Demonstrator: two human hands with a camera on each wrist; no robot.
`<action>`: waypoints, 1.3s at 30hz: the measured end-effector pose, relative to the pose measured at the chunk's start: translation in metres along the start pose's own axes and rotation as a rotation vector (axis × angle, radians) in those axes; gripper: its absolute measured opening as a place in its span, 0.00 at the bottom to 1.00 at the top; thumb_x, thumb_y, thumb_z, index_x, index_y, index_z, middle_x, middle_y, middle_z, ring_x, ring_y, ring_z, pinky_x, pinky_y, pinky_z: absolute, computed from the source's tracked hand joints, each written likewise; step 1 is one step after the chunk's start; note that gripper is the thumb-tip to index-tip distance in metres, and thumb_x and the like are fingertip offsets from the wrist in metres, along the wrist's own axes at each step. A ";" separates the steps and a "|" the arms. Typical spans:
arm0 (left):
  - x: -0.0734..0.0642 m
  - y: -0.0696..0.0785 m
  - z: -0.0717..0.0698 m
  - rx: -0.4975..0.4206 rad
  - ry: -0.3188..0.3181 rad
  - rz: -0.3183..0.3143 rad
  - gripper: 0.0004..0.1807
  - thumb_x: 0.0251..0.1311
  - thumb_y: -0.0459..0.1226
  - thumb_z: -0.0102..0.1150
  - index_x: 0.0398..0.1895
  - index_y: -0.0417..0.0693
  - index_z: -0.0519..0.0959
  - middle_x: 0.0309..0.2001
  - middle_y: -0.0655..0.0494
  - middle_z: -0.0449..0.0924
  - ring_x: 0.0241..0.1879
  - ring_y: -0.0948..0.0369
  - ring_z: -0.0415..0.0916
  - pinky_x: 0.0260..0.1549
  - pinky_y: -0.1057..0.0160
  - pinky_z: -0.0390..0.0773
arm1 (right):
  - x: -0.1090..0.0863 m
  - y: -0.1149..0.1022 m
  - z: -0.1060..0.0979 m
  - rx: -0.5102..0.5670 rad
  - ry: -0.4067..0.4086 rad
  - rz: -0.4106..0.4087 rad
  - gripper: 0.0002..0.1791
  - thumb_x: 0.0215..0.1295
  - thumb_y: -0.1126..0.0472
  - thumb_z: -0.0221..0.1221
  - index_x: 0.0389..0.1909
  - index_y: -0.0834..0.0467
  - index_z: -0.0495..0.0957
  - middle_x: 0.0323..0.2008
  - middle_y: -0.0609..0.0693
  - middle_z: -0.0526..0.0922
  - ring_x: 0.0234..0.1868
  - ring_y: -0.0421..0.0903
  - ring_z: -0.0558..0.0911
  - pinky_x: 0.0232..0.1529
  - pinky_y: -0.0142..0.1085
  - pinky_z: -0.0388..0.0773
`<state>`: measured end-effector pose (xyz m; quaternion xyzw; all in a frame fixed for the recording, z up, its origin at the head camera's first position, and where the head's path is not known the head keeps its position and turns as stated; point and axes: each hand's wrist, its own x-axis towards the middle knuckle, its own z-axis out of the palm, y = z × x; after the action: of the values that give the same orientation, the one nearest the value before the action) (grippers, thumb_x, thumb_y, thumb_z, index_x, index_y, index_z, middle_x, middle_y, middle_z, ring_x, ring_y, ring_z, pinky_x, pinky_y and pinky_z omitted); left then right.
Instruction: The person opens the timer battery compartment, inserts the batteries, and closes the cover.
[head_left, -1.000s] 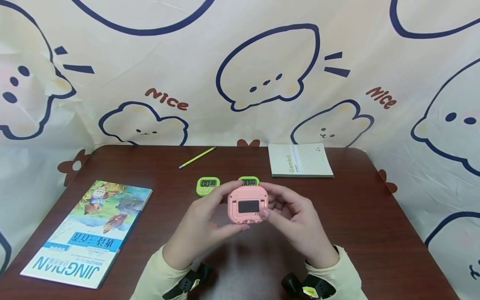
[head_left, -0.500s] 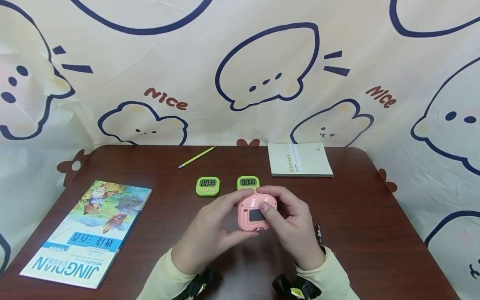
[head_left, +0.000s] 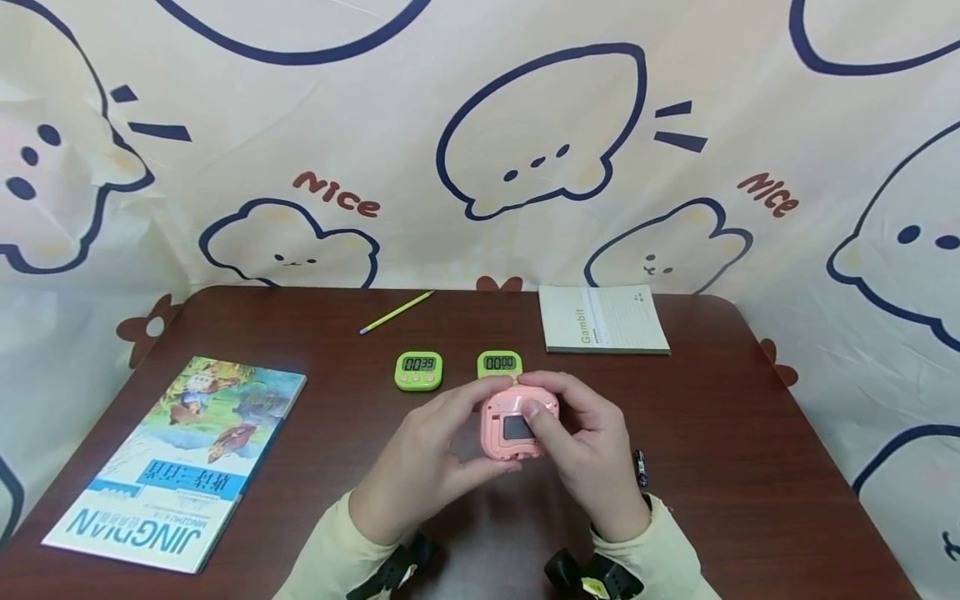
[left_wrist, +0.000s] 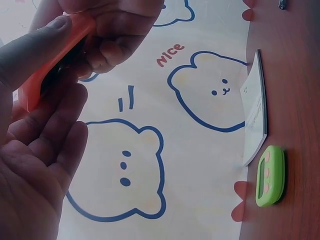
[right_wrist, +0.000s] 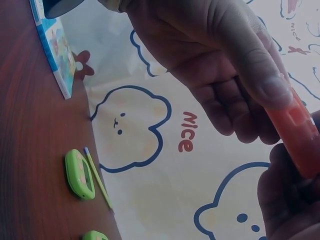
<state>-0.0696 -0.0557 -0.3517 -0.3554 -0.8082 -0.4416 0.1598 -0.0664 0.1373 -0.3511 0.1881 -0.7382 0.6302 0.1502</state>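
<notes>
Both hands hold a pink timer (head_left: 495, 437) over the middle of the table, a dark rectangle on its upward face. My left hand (head_left: 416, 458) grips its left side, index finger along the far edge and thumb at the near edge. With the right hand (head_left: 592, 446), I pinch the other side, the thumb lying on the face by the rectangle. The left wrist view shows the pink timer (left_wrist: 37, 82) edge-on between thumb and fingers. In the right wrist view, the right thumb presses on the pink timer (right_wrist: 295, 135). Its underside is hidden in the head view.
Just beyond the hands lie two green timers, the left one (head_left: 418, 372) and the right one (head_left: 499, 363). A small dark cylinder (head_left: 640, 468) lies beside my right hand. Farther back are a pencil (head_left: 396, 313) and a notebook (head_left: 603, 321); a book (head_left: 180, 467) lies left.
Both hands have brought the pink timer slightly right and nearer. My right thumb has shifted from its lower corner up onto the face. The small dark cylinder has come into view.
</notes>
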 end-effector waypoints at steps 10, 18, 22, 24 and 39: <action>0.001 -0.005 0.004 -0.024 0.005 -0.010 0.44 0.44 0.39 0.82 0.67 0.45 0.70 0.60 0.53 0.79 0.58 0.60 0.78 0.59 0.59 0.77 | 0.000 0.003 -0.001 -0.045 0.021 0.033 0.13 0.65 0.68 0.64 0.49 0.54 0.85 0.40 0.47 0.87 0.36 0.46 0.81 0.34 0.33 0.81; 0.000 -0.009 0.006 -0.057 0.003 -0.024 0.43 0.44 0.38 0.82 0.66 0.44 0.71 0.60 0.53 0.79 0.58 0.60 0.78 0.59 0.60 0.77 | 0.003 0.008 0.000 -0.045 0.026 0.067 0.09 0.67 0.64 0.65 0.46 0.54 0.86 0.35 0.46 0.86 0.32 0.46 0.80 0.29 0.34 0.80; 0.001 -0.010 0.006 -0.079 0.007 -0.026 0.43 0.44 0.37 0.82 0.66 0.44 0.71 0.59 0.54 0.80 0.58 0.61 0.78 0.59 0.60 0.77 | 0.004 0.008 -0.003 -0.073 0.012 0.051 0.11 0.67 0.65 0.65 0.48 0.54 0.86 0.38 0.45 0.86 0.35 0.45 0.81 0.31 0.34 0.80; 0.001 -0.011 0.006 -0.084 0.003 -0.028 0.43 0.44 0.37 0.82 0.66 0.43 0.71 0.59 0.54 0.80 0.57 0.61 0.78 0.59 0.59 0.77 | 0.004 0.008 -0.006 -0.072 -0.006 0.023 0.12 0.67 0.66 0.64 0.49 0.55 0.86 0.42 0.45 0.86 0.40 0.46 0.82 0.36 0.34 0.81; -0.001 -0.013 -0.010 -0.056 0.029 -0.048 0.45 0.42 0.35 0.83 0.66 0.44 0.70 0.56 0.55 0.82 0.55 0.60 0.79 0.57 0.58 0.79 | 0.008 -0.003 -0.033 0.010 0.071 0.101 0.13 0.70 0.67 0.61 0.52 0.64 0.83 0.41 0.54 0.87 0.39 0.47 0.85 0.43 0.35 0.85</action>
<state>-0.0787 -0.0685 -0.3545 -0.3340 -0.8014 -0.4728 0.1506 -0.0728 0.1690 -0.3399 0.1291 -0.7378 0.6469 0.1432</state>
